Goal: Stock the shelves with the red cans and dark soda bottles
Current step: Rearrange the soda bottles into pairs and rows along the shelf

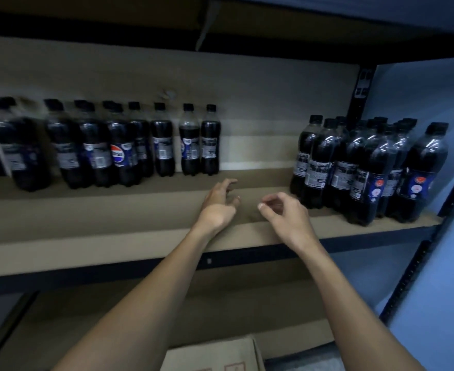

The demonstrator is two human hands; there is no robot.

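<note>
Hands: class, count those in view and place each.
2. The left hand hovers over the shelf in the gap; the right hand is beside it, nearer the bottle cluster on the right. None hidden.

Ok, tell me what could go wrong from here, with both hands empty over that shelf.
1. The right bottle group stands near the front edge of the shelf. The right hand is just beside it, so a careless reach could knock a front bottle off.
2. The left bottle row is tightly packed. A nudge from the left hand might topple several at once.
</note>
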